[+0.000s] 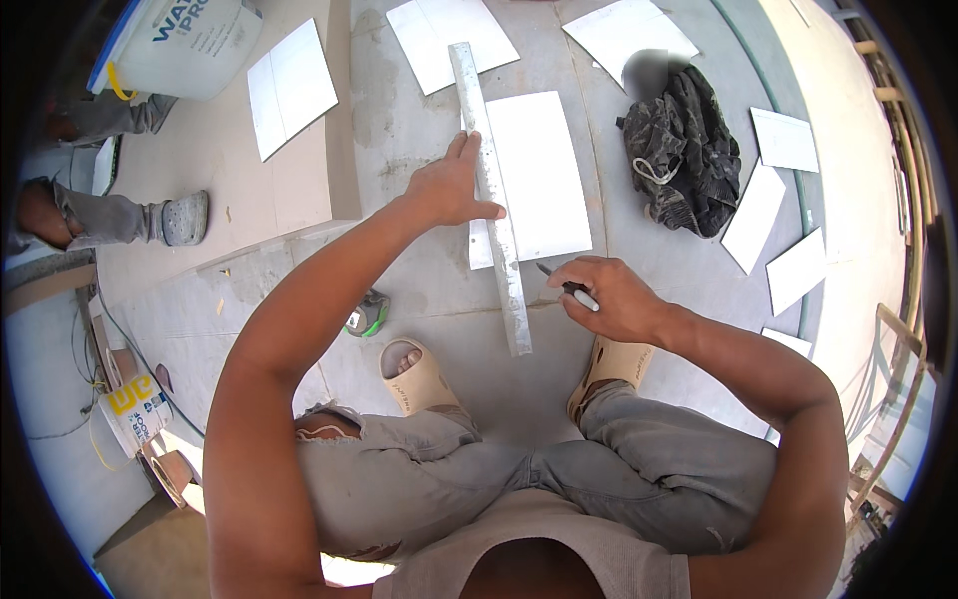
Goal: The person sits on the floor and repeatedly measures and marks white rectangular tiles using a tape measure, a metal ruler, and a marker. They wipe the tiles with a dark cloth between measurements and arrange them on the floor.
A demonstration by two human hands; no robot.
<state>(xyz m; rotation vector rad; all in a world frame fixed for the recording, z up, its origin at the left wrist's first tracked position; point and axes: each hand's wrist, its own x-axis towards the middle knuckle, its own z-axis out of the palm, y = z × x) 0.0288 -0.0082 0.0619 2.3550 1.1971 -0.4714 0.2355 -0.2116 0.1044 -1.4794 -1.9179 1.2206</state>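
The white tile (pixel 539 175) lies flat on the concrete floor (pixel 419 290) with the metal straightedge (pixel 491 190) across it. Your left hand (pixel 451 185) presses the straightedge down, fingers spread; your right hand (pixel 611 298) is clamped on a marker (pixel 571 288) at the tile's near edge. No line is visible yet, so I'd say marking is barely started.

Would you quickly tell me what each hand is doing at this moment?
Left hand: open, pressed flat on the long metal straightedge lying across the white tile.
Right hand: closed around a marker pen, tip near the straightedge.
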